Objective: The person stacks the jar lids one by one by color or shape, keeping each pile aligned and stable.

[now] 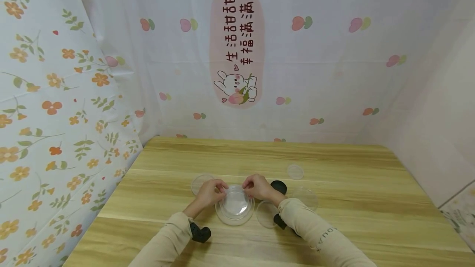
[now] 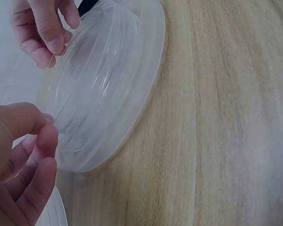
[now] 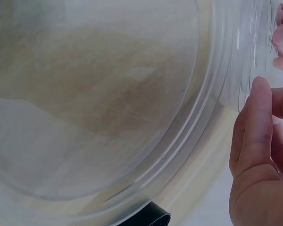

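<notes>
In the head view, a smaller clear petri dish overlaps a wider clear dish on the table in front of me. My left hand pinches the small dish's rim on its left side between thumb and fingers. On the opposite side my right hand pinches the same rim. From the left wrist view, the clear walls of the dishes lie one over another between both hands. The right wrist view has a large clear disc close to the camera, beside my right hand.
Clear round pieces lie about: one behind my left hand, one by my right wrist, one farther right, and a small one behind. Black objects show by the right wrist and left sleeve.
</notes>
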A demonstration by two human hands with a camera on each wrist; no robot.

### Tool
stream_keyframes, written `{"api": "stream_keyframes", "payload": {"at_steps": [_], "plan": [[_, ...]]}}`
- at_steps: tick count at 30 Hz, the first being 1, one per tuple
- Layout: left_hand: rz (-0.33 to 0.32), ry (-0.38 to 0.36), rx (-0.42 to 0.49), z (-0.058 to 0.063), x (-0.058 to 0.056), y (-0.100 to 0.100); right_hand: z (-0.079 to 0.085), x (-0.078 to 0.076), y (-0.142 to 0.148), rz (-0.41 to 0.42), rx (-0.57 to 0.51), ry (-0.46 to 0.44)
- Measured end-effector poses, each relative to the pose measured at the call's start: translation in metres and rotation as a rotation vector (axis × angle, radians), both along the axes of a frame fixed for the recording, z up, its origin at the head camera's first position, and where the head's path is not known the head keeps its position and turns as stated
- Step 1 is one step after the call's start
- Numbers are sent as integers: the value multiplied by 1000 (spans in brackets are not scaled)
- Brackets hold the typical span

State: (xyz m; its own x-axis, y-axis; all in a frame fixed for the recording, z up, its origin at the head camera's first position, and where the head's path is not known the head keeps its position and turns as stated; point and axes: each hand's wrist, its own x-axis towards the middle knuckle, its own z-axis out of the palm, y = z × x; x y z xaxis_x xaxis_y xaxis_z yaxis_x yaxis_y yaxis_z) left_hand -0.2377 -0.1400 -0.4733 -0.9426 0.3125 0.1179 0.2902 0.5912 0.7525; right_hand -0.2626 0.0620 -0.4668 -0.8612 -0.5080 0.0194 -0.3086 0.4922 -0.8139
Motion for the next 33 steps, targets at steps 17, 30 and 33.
{"api": "stream_keyframes", "payload": {"at_steps": [17, 30, 33], "plan": [[27, 61, -38, -1, 0, 2, 0, -3, -2, -43, 13, 47], [54, 65, -15, -5, -2, 4, 2, -3, -1, -52, 18, 59], [64, 69, -15, -6, -2, 4, 1, -2, -1, -50, 18, 71]]}}
